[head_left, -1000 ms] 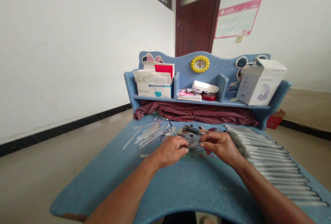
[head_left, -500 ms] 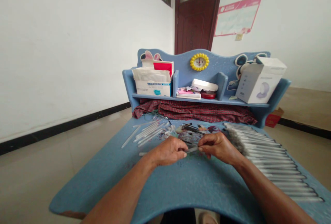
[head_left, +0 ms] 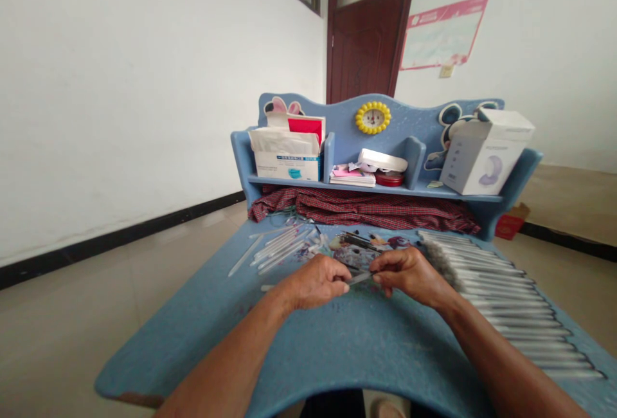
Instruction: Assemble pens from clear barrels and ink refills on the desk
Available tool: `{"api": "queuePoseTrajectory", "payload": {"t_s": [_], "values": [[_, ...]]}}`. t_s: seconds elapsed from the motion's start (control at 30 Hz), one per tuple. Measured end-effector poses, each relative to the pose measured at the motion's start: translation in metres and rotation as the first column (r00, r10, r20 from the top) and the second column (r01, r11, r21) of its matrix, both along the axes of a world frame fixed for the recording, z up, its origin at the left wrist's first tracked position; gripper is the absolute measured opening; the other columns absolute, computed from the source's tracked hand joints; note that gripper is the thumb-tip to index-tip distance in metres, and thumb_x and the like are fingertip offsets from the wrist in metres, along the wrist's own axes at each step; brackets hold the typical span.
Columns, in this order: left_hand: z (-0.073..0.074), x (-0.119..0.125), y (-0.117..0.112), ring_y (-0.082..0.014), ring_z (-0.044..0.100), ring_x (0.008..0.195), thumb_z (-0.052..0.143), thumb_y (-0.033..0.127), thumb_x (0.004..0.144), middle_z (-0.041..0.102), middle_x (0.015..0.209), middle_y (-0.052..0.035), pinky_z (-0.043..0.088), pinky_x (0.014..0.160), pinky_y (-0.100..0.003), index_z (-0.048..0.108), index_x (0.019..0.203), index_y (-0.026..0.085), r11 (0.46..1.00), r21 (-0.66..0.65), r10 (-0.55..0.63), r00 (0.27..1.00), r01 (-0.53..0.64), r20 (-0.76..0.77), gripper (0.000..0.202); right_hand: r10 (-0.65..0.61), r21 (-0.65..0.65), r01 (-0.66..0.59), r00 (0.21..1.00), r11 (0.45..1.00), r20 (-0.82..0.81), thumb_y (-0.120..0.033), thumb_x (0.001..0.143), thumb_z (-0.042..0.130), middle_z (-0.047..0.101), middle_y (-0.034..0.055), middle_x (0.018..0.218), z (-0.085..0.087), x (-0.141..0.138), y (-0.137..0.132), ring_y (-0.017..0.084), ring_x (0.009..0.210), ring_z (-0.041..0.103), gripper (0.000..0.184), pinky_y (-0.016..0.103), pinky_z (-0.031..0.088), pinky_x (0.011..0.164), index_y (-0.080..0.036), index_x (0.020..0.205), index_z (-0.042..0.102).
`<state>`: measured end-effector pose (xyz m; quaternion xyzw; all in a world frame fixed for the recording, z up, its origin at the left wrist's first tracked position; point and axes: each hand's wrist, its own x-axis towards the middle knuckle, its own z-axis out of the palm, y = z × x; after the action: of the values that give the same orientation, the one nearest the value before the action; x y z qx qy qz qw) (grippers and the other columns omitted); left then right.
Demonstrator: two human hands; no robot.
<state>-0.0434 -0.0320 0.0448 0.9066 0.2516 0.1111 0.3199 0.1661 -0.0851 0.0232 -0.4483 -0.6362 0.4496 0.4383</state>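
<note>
Both my hands meet over the middle of the blue desk (head_left: 308, 354). My left hand (head_left: 315, 283) and my right hand (head_left: 409, 273) are closed in a pinch on the two ends of one thin clear tube (head_left: 359, 278) with a dark tip. Just beyond the hands lies a small heap of dark-tipped brush pieces (head_left: 354, 241). Loose clear tubes (head_left: 279, 247) lie in a fan to the left of my left hand.
A long row of several finished tubes (head_left: 506, 302) runs down the desk's right side. At the back, a red checked cloth (head_left: 366, 209) lies under a shelf holding a tissue box (head_left: 286, 157), papers, a yellow clock (head_left: 372, 118) and a white carton (head_left: 484, 154). A dark door stands behind.
The hands stay pinched on the same tube and have barely shifted; the view has bobbed slightly.
</note>
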Motion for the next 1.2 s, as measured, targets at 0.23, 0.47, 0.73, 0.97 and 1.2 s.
{"api": "queuePoseTrajectory", "payload": {"t_s": [0.23,0.47,0.73,0.97,1.2], "values": [[-0.0011,-0.0009,0.0004,-0.0103,0.045,0.06,0.049,0.023,0.074,0.051,0.062,0.0022,0.031,0.055,-0.019,0.061,0.071,0.014,1.0,0.008,-0.003,1.0,0.003,-0.012,0.016,0.009,0.005,-0.009,0.998,1.0,0.058,-0.022,0.069,0.062,0.054,-0.0028,0.05,-0.002,0.0006,0.0016,0.007,0.04,0.048,0.009,0.02,0.04,0.041,-0.013,0.073,0.063],[-0.006,-0.0016,0.0029,-0.0113,0.046,0.062,0.049,0.023,0.075,0.052,0.061,0.0018,0.032,0.058,-0.02,0.06,0.07,0.015,0.998,0.056,0.0,1.0,0.001,-0.024,0.015,0.008,0.04,-0.017,0.975,0.999,0.224,-0.022,0.074,0.056,0.052,-0.0027,0.056,0.0022,-0.0009,-0.0011,0.006,0.041,0.046,0.011,0.019,0.037,0.041,-0.015,0.069,0.061],[-0.0037,-0.0016,0.0016,-0.0108,0.046,0.061,0.049,0.023,0.074,0.052,0.062,0.0017,0.032,0.058,-0.02,0.06,0.069,0.014,0.999,0.051,-0.005,1.0,0.007,-0.03,0.015,-0.004,0.069,-0.021,0.942,0.997,0.337,-0.034,0.081,0.05,0.047,-0.003,0.051,0.004,-0.0028,-0.0035,0.007,0.04,0.046,0.028,0.018,0.033,0.039,-0.015,0.061,0.055],[-0.0018,-0.0014,0.0009,-0.0092,0.042,0.057,0.047,0.021,0.074,0.046,0.06,0.0027,0.03,0.053,-0.019,0.057,0.068,0.014,0.999,0.04,-0.003,1.0,0.004,-0.017,0.014,0.007,0.124,-0.049,0.947,0.991,0.321,-0.042,0.08,0.052,0.05,-0.0024,0.055,0.0053,0.0033,-0.0031,0.007,0.044,0.047,0.029,0.018,0.035,0.042,-0.015,0.071,0.057],[-0.0022,-0.0008,0.0011,-0.0091,0.042,0.057,0.048,0.021,0.073,0.048,0.062,0.0022,0.03,0.054,-0.019,0.058,0.069,0.013,0.999,0.051,-0.013,1.0,0.013,-0.012,0.013,-0.007,0.101,-0.029,0.941,0.994,0.339,-0.043,0.081,0.048,0.048,-0.0023,0.052,0.0002,0.0011,-0.0025,0.007,0.04,0.046,0.036,0.018,0.033,0.039,-0.015,0.061,0.053]]}}
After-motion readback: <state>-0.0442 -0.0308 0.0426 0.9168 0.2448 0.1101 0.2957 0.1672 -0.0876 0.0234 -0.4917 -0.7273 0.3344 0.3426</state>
